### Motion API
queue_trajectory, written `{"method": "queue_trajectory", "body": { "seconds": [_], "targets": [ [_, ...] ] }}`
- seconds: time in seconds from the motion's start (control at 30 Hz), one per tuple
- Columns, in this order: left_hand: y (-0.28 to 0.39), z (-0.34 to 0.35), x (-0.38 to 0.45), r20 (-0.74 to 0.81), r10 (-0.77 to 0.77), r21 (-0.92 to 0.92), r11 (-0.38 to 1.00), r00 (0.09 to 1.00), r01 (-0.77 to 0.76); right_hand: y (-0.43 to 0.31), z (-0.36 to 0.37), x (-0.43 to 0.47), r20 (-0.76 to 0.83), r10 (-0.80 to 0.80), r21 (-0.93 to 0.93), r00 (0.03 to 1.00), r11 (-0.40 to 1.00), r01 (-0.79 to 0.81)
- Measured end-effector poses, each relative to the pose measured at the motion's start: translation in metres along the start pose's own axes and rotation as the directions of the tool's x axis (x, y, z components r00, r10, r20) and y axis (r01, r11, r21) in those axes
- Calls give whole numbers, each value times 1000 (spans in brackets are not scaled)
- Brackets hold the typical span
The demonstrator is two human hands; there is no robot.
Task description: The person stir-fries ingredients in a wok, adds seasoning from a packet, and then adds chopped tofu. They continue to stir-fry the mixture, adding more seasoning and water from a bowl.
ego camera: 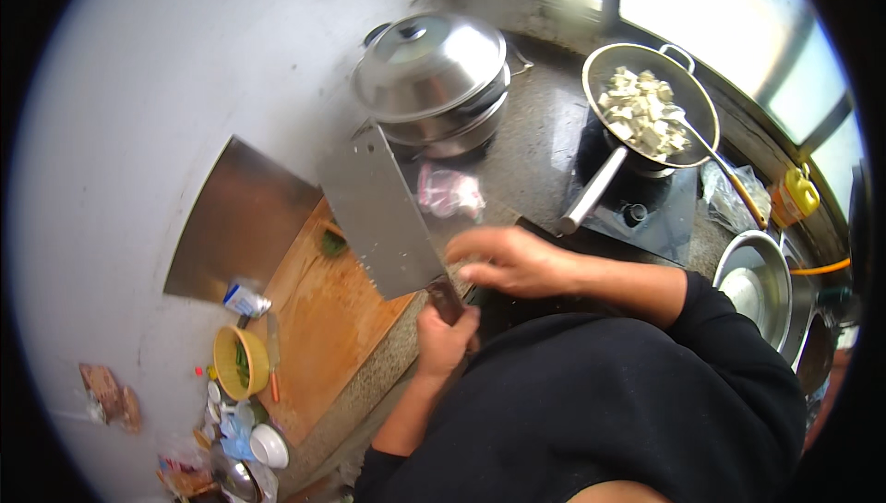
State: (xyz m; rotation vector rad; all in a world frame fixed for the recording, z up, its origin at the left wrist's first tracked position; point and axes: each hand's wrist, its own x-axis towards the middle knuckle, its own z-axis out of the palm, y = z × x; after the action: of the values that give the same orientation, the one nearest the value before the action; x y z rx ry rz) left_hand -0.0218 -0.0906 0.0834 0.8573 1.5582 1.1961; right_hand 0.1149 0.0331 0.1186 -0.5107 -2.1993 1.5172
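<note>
My left hand (439,340) grips the dark handle of a wide cleaver (377,216), whose blade points up and away from me. Small pale bits cling to the blade near its lower end. Just right of the blade is my right hand (522,261), slightly blurred and holding nothing, its fingers apart. Behind the cleaver lies a wooden cutting board (325,337). A bit of green vegetable (333,243) shows on it, partly hidden by the blade. A pink-and-clear plastic bag (450,191) rests on the counter beyond my right hand.
A wok (702,88) with white tofu-like cubes (644,112) and a spatula sits on a stove (664,219). A lidded steel pot (429,74) stands against the wall. At right is a steel basin (727,261); at left, a yellow basket (259,357) and a small knife (273,344).
</note>
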Motion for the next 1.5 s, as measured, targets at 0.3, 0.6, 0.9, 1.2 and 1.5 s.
{"method": "queue_trajectory", "body": {
  "seconds": [0.3, 0.6, 0.9, 1.2, 1.5],
  "targets": [
    [-162, -176, -6, -543, -302, -132, 952, 783, 276, 45, -178, -108, -782, -240, -623, 575, 326, -711],
    [-299, -318, 31, -687, -214, 108, 915, 694, 389, 84, -227, -214, -882, 434, -252, 182, -109, -962],
    [-292, -275, 70, -638, -150, 298, 857, 756, 421, 36, -195, -242, -935, 285, -226, 211, -21, -974],
    [-291, -272, 82, -594, -153, 320, 856, 790, 406, 24, -153, -257, -919, -46, -394, 391, 134, -909],
    [-329, -351, 37, -415, -166, 86, 972, 894, 221, 79, -153, -262, -922, -125, -372, 367, 21, -928]
  ]
}}
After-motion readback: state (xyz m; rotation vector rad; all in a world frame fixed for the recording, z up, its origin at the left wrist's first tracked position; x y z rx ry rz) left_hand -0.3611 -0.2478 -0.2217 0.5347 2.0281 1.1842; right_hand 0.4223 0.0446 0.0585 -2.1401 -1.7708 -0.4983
